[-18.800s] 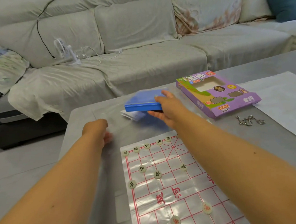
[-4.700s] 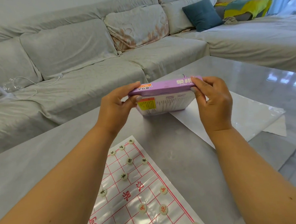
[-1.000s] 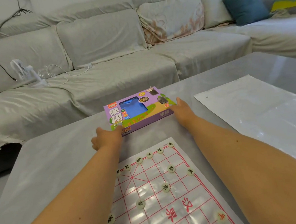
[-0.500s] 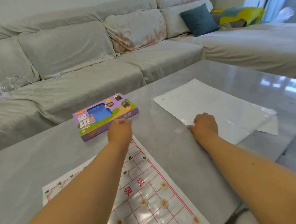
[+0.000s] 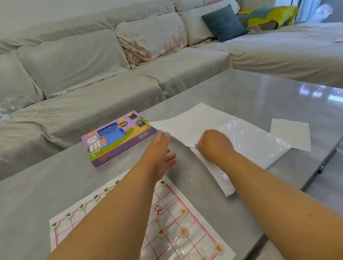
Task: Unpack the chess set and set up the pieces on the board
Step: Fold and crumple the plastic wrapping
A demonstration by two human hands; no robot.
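On the grey desk (image 5: 245, 88), the purple chess set box (image 5: 117, 137) lies flat near the far edge, just beyond the board sheet (image 5: 173, 231), where round pieces (image 5: 185, 232) sit on the red grid. Beside the box, the left hand (image 5: 161, 153) reaches forward with fingers straight and spread, holding nothing. The right hand (image 5: 213, 144), fingers curled, grips the near edge of a white plastic sheet (image 5: 248, 140) spread beside the box.
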